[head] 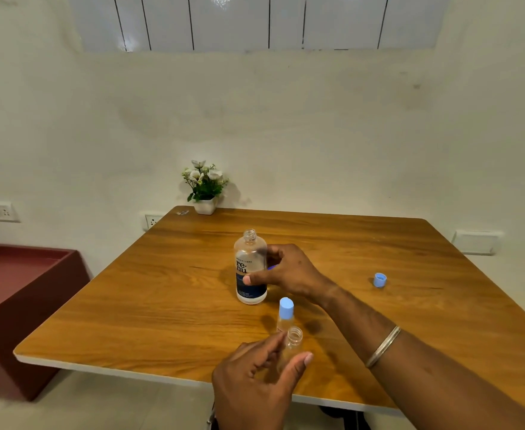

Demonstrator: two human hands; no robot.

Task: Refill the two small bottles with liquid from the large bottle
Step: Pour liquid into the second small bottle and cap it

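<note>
Right hand (286,276) wrapped round big bottle (250,268) mid-desk; left hand (264,372) pinching open vial (291,342) near front edge — tip slowly, mouths close, vial steady.

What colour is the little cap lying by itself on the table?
Light blue. The cap shows clearly in the head view, on the table.

Capped small bottle (286,313) stands between hands; table (130,305) left side open.
</note>
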